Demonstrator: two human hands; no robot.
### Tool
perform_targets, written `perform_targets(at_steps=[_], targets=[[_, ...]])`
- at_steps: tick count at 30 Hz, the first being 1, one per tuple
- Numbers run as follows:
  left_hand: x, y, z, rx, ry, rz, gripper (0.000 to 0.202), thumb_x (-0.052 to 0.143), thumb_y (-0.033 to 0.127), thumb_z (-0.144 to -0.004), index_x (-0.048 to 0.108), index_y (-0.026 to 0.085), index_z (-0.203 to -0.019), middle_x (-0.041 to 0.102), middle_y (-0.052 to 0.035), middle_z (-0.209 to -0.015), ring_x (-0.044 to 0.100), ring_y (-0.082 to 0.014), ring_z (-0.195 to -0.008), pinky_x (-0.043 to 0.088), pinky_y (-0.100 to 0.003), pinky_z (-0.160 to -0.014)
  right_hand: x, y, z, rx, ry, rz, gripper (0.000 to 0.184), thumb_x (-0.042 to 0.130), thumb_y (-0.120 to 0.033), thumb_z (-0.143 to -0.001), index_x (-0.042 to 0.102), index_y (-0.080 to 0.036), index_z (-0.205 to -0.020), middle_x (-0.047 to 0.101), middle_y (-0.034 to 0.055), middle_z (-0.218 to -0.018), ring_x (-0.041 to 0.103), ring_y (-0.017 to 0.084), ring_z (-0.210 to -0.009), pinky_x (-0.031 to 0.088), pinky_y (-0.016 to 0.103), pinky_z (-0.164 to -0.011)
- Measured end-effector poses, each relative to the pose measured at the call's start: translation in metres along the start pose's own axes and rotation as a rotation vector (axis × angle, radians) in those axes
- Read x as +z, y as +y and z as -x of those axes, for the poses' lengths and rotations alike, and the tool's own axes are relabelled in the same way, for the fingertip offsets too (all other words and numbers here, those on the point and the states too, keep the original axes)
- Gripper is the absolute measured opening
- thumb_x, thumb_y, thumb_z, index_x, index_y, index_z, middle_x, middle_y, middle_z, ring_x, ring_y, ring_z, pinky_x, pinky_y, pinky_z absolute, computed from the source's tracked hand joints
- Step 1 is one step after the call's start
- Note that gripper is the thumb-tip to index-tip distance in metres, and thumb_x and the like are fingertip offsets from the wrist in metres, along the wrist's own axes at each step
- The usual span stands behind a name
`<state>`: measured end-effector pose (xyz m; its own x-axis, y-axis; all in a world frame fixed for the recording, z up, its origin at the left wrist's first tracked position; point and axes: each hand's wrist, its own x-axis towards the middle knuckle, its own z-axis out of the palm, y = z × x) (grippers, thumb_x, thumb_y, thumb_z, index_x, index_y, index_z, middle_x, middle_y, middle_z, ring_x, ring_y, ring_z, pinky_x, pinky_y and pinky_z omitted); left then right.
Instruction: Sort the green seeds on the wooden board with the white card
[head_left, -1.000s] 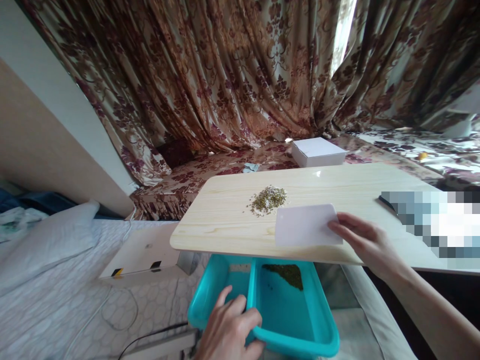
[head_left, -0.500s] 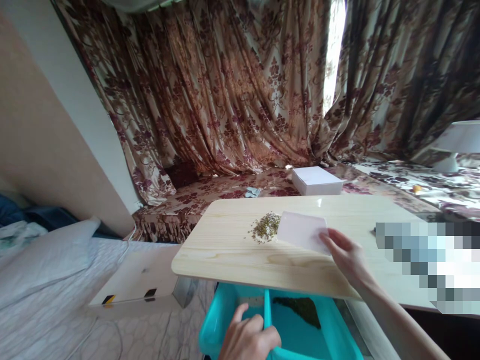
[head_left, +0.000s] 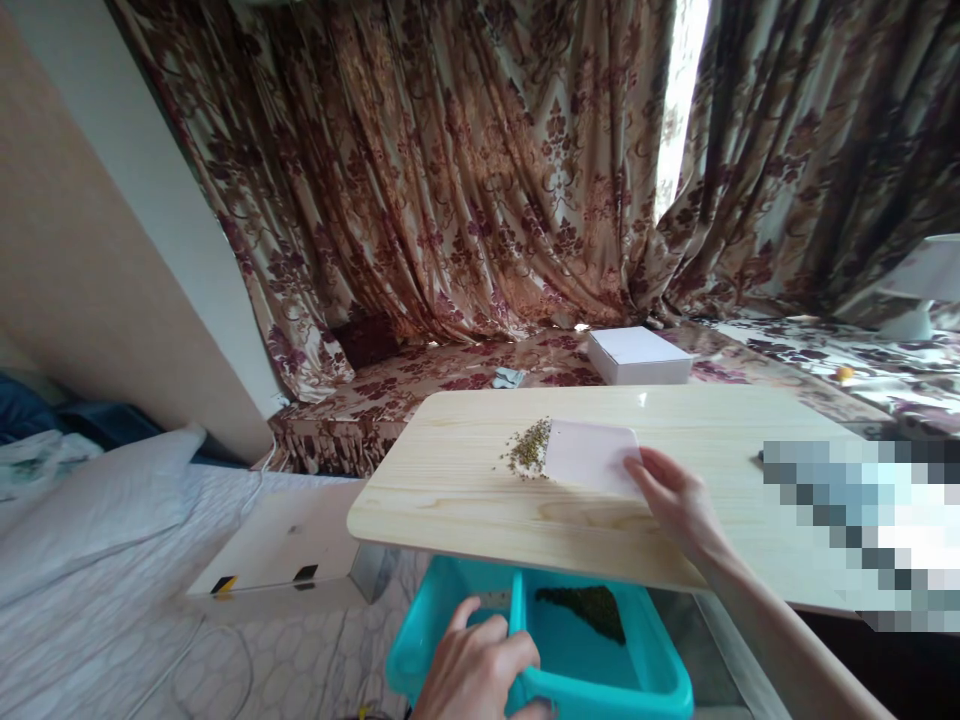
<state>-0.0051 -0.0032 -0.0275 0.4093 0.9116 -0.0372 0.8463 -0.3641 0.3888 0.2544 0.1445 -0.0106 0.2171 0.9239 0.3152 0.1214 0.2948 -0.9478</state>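
Observation:
My right hand (head_left: 671, 490) pinches the right end of a thin whitish plastic scraper (head_left: 589, 457). The scraper lies low on the wooden tabletop, its left edge touching a loose heap of small green and pale grains (head_left: 529, 450). Below the table's front edge, my left hand (head_left: 476, 665) curls over the front rim and divider of a two-part turquoise bin (head_left: 607, 680), gripping it. In the bin's right compartment rests a dark green mass of grains (head_left: 589, 610). A few pale grains show in the left compartment, which my left hand partly covers.
The pale wood table (head_left: 450, 510) stands over the bin. Behind it, a white box (head_left: 640, 355) and a small folded cloth (head_left: 508, 378) sit on a patterned ledge. A flat white carton (head_left: 289, 545) lies on the bed at left. A pixelated area covers the table's right.
My right hand has slid the scraper leftward into the grains, squeezing the heap narrower. The bin, with my left hand still on it, appears slightly further left.

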Motion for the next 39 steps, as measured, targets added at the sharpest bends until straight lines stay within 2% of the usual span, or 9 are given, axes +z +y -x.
perform_targets(at_steps=[7,17,31,39], targets=[[0.000,-0.002,0.003,-0.021,0.010,0.014,0.020,0.078,0.028,-0.073,0.067,0.025,-0.090,0.064,0.0010,-0.086,0.064,-0.0212,-0.093,0.030,-0.049,-0.107,0.002,0.000,0.000,-0.025,-0.011,0.018,0.025,0.066,-0.042,-0.071,0.071,-0.020,-0.080,0.075,0.0056,-0.076,0.070,0.023,-0.073,0.056,0.031,-0.065],[0.004,-0.007,-0.004,0.001,-0.001,-0.018,0.021,0.077,0.026,-0.072,0.068,0.026,-0.091,0.066,0.0011,-0.086,0.065,-0.0203,-0.088,0.034,-0.049,-0.105,0.002,0.000,0.002,-0.033,-0.035,0.026,0.025,0.066,-0.042,-0.071,0.072,-0.020,-0.080,0.075,0.0053,-0.075,0.069,0.022,-0.071,0.056,0.030,-0.062],[-0.007,0.006,0.006,-0.030,0.026,0.038,0.015,0.071,0.022,-0.077,0.065,0.025,-0.090,0.062,0.0021,-0.087,0.060,-0.0211,-0.099,0.027,-0.047,-0.109,0.004,-0.002,0.004,-0.033,-0.046,0.048,0.028,0.064,-0.044,-0.074,0.071,-0.020,-0.086,0.076,0.0056,-0.080,0.069,0.023,-0.076,0.055,0.032,-0.067],[-0.008,0.010,0.009,-0.026,0.057,0.059,0.012,0.068,0.018,-0.078,0.063,0.025,-0.086,0.060,0.0043,-0.083,0.061,-0.0176,-0.092,0.026,-0.043,-0.109,0.008,-0.003,0.002,-0.040,-0.055,0.044,0.029,0.065,-0.046,-0.073,0.071,-0.019,-0.085,0.075,0.0057,-0.080,0.069,0.022,-0.075,0.055,0.032,-0.066]])
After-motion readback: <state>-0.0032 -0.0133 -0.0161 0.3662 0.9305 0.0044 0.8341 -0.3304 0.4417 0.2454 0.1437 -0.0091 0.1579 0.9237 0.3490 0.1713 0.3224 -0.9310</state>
